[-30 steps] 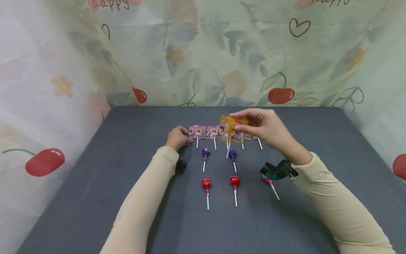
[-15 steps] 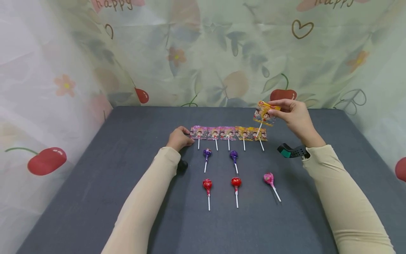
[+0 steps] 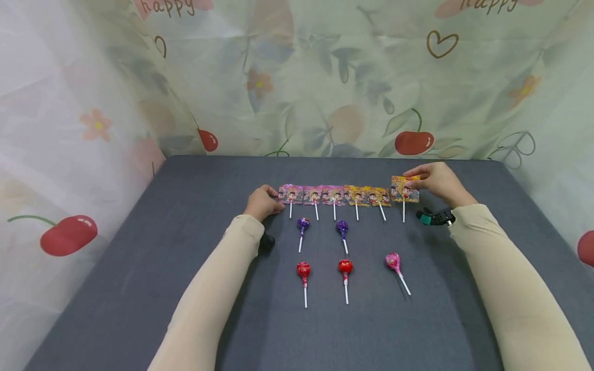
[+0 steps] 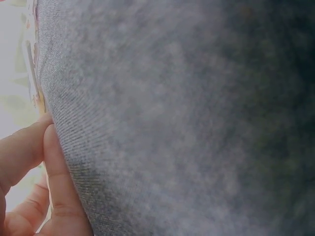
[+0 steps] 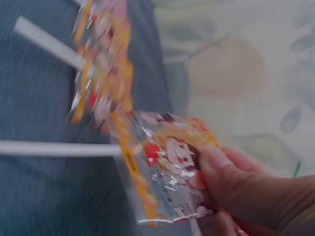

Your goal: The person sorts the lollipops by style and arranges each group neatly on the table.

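Fingers of your right hand (image 3: pixel 438 183) pinch a flat, square, yellow plastic-wrapped lollipop (image 3: pixel 405 190), right of centre, just beside the row's end. Five are lined up already: three flat pink-wrapped lollipops (image 3: pixel 313 195), then two flat yellow-wrapped lollipops (image 3: pixel 356 196). That sixth looks nearly placed, only the release left. Your left hand (image 3: pixel 263 202) rests at the row's left end; whether it grips, I can't tell. Below sit two round purple lollipops (image 3: pixel 342 226), two round red lollipops (image 3: pixel 345 266) and one round pink lollipop (image 3: pixel 393 260), spaced apart.

Both arms (image 3: pixel 211 296) extend forward, left grip (image 3: pixel 262 203) resting, right grip (image 3: pixel 441 183) pinching.
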`<state>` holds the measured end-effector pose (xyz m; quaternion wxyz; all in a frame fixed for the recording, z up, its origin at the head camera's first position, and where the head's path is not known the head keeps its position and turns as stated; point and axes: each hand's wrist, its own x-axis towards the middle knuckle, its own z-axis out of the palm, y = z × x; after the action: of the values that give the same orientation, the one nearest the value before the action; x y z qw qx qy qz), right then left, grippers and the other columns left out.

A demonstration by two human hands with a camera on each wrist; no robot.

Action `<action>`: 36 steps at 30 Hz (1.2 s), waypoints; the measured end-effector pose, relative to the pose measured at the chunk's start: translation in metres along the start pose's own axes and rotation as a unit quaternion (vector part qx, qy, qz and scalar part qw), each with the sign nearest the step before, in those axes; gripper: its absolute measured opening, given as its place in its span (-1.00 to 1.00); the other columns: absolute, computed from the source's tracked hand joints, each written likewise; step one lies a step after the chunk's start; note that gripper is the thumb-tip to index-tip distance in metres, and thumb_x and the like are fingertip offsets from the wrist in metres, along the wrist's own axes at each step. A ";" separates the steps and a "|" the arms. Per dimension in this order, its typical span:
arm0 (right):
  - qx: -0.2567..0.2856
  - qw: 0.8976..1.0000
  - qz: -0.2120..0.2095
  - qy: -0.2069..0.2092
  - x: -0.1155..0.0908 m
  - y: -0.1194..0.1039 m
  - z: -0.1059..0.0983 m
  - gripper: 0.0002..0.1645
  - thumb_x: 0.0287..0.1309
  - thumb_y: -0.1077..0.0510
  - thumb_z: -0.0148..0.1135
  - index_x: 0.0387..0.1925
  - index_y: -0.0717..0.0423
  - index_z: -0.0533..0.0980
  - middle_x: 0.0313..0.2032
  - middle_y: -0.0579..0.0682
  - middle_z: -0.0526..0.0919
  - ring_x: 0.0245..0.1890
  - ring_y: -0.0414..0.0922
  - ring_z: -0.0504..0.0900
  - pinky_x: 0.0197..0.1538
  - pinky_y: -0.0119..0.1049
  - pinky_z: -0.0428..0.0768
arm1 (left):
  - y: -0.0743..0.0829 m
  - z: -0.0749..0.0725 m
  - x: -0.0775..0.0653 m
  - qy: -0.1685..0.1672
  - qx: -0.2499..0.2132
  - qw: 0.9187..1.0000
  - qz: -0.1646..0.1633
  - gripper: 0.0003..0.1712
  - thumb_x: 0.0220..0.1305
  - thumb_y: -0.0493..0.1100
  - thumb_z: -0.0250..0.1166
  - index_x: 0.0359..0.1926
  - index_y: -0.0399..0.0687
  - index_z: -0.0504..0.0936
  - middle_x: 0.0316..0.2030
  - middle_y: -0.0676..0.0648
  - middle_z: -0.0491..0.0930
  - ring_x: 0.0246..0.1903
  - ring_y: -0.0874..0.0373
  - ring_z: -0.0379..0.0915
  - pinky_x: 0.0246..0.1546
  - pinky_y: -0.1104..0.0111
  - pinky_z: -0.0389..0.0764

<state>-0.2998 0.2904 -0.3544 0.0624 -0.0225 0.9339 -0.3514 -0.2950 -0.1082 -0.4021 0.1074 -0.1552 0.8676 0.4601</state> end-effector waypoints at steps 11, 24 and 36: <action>-0.016 0.998 0.012 -0.057 0.016 0.018 0.006 -0.60 0.27 0.23 0.22 0.08 0.39 0.51 0.05 0.37 0.58 -0.17 -0.05 0.60 -0.06 -0.17 0.56 | 0.001 0.000 0.001 -0.002 0.005 1.000 -0.001 -0.56 0.06 -0.39 0.44 -0.06 -0.15 0.47 -0.19 -0.20 0.51 -0.44 0.19 0.52 -0.46 0.46 0.49; -0.030 0.997 0.028 -0.062 0.022 0.023 0.011 -0.59 0.24 0.23 0.26 0.07 0.39 0.52 0.09 0.39 0.53 -0.03 0.14 0.56 0.08 0.06 0.51 | 0.000 0.000 0.000 -0.003 -0.003 1.000 -0.004 -0.56 0.06 -0.41 0.43 -0.05 -0.17 0.47 -0.17 -0.20 0.50 -0.46 0.22 0.51 -0.48 0.50 0.50; -0.040 0.998 0.028 -0.049 0.016 0.026 0.013 -0.52 0.25 0.14 0.26 0.09 0.40 0.50 0.07 0.40 0.54 0.02 0.22 0.52 0.14 0.13 0.44 | 0.000 0.000 0.000 -0.002 0.005 1.000 0.002 -0.57 0.07 -0.39 0.43 -0.05 -0.16 0.48 -0.22 -0.18 0.51 -0.45 0.22 0.52 -0.48 0.49 0.48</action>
<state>-0.3144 0.3002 -0.3830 0.1170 -0.0165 0.9432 -0.3106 -0.2948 -0.1086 -0.4021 0.1085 -0.1518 0.8699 0.4565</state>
